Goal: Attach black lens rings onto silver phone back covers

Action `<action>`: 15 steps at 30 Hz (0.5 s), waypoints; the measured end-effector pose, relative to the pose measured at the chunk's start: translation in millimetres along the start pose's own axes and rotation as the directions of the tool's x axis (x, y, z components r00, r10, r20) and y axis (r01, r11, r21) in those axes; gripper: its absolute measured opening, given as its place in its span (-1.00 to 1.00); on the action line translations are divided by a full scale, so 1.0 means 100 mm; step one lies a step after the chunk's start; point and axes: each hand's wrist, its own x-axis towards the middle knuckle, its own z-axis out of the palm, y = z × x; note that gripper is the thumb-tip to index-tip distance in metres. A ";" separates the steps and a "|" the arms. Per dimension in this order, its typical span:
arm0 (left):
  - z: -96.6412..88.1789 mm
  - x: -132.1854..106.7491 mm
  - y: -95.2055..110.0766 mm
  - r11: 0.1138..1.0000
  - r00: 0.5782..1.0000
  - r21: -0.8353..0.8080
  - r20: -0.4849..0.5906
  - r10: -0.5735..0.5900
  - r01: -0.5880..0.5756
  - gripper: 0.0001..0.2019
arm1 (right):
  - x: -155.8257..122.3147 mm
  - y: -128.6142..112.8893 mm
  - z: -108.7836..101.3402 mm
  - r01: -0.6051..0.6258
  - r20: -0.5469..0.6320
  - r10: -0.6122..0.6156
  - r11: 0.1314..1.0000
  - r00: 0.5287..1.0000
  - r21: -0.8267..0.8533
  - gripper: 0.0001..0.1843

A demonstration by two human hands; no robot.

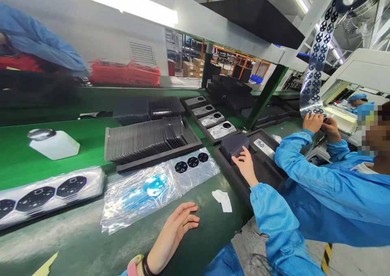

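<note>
My left hand (180,221) lies flat, fingers stretched, on the green belt's near edge (91,235), holding nothing. It rests just below a crinkled clear film sheet (143,192) that carries three black rings (192,161). My right hand (245,165), in a blue sleeve, reaches into a black foam tray (231,178). Its fingertips close on the edge of a stack of dark plates (233,145). A small white slip (223,198) lies between my hands.
A long tray of dark plates on edge (146,140) sits mid-belt, beside a white dispenser bottle (53,143) and a film strip of black rings (45,194). Silver phone backs (213,119) fill a tray behind. At right a co-worker's hands (319,123) hold a hanging ring film (317,60).
</note>
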 end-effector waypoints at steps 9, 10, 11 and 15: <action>0.15 -0.06 0.08 0.999 0.996 -0.027 -0.081 -0.023 0.021 -0.47 | -0.07 -0.11 -0.03 0.318 0.123 -0.302 0.936 0.945 -0.149 -0.60; 0.15 -0.06 0.08 1.000 0.997 -0.026 -0.080 -0.020 0.018 -0.48 | -0.07 -0.10 -0.03 0.320 0.134 -0.301 0.935 0.944 -0.154 -0.63; 0.15 -0.06 0.08 1.000 0.997 -0.023 -0.072 -0.017 0.015 -0.49 | -0.07 -0.10 -0.02 0.321 0.142 -0.300 0.934 0.943 -0.157 -0.65; 0.11 -0.05 0.07 1.000 0.999 -0.005 -0.032 -0.002 0.002 -0.61 | -0.06 -0.07 0.00 0.333 0.163 -0.308 0.929 0.937 -0.159 -0.70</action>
